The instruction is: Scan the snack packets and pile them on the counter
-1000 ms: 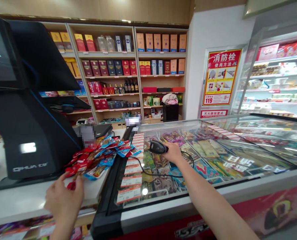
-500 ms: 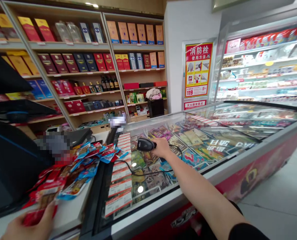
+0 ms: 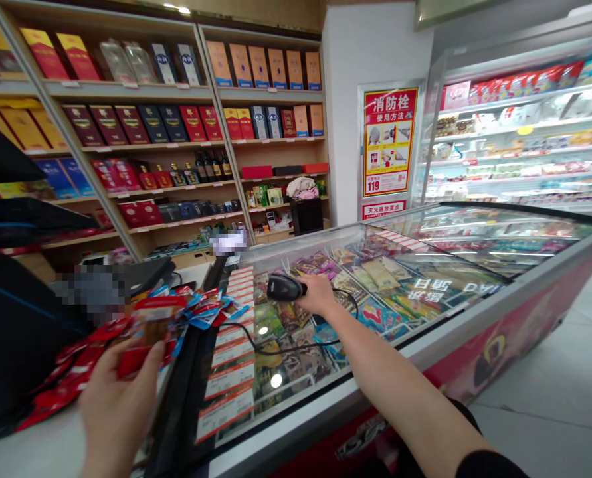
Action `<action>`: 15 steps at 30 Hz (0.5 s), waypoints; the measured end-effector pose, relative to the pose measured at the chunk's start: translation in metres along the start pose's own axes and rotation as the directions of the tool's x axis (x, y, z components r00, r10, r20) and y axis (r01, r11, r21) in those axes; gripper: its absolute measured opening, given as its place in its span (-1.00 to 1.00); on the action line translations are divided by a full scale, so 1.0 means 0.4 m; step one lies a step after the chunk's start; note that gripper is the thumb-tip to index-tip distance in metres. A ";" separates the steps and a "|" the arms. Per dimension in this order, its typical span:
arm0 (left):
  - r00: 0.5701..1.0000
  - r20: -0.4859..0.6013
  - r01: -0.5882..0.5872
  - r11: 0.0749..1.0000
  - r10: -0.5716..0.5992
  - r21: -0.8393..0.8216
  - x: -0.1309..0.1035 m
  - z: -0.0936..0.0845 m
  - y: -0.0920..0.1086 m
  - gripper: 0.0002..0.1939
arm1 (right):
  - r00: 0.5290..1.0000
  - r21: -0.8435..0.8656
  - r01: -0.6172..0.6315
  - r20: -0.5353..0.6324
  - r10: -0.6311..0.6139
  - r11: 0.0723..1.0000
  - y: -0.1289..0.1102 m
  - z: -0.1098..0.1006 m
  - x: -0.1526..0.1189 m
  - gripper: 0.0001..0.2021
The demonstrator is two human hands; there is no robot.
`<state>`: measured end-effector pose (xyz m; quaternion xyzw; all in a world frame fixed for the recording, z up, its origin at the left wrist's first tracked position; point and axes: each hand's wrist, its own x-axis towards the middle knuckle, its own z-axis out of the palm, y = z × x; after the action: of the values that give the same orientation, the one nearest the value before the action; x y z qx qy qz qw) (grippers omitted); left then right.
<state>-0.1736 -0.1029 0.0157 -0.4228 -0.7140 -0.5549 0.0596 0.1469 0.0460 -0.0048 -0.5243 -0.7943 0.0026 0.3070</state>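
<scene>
My left hand (image 3: 121, 385) is closed on a red snack packet (image 3: 159, 318), pinched between thumb and fingers and held up above the counter. Its clear part shows brown food inside. Behind and beside it, a pile of red and blue snack packets (image 3: 208, 307) spreads over the counter, partly hidden by the raised packet. My right hand (image 3: 317, 295) grips the handle of a black barcode scanner (image 3: 283, 287), whose head points left toward the packets. The scanner's black cable (image 3: 296, 346) loops over the freezer's glass top.
A chest freezer (image 3: 425, 362) with a glass lid and price labels (image 3: 230, 385) fills the middle and right. Dark checkout equipment (image 3: 11, 312) stands at the left on the white counter (image 3: 41, 451). Shelves of boxes and bottles (image 3: 206, 143) line the back; a lit cooler (image 3: 525, 133) stands at right.
My left hand has risen off the counter and moved right and forward, lifting the red packet from the pile. The right hand holds the scanner almost as before; the view has shifted slightly.
</scene>
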 end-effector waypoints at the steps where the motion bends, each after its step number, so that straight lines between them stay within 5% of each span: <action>1: 0.994 0.077 0.092 0.988 -0.083 -0.126 0.001 0.048 0.053 -0.54 | 1.000 0.001 -0.001 -0.006 0.001 1.000 0.000 -0.001 0.000 -0.67; 3: 0.959 0.243 0.226 0.909 -0.145 -0.349 0.000 0.134 0.135 -0.46 | 1.000 -0.002 -0.004 -0.022 0.004 1.000 0.002 -0.004 0.002 -0.69; 6: 0.938 0.322 0.278 0.828 -0.126 -0.486 0.009 0.232 0.178 -0.47 | 0.998 0.004 -0.020 -0.058 0.020 1.000 0.008 -0.007 0.005 -0.72; 10: 0.921 0.371 0.317 0.781 -0.118 -0.538 0.037 0.313 0.142 -0.52 | 0.993 0.017 -0.015 -0.114 0.017 1.000 0.014 -0.007 0.009 -0.72; 15: 0.928 0.348 0.317 0.766 -0.130 -0.559 0.044 0.349 0.090 -0.53 | 0.994 0.015 0.065 -0.090 -0.064 0.998 0.003 -0.012 0.009 -0.66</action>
<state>-0.1072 0.0251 -0.0005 -0.4065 -0.5450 -0.6889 -0.2512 0.1492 0.0480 0.0003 -0.4952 -0.7962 -0.0235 0.3467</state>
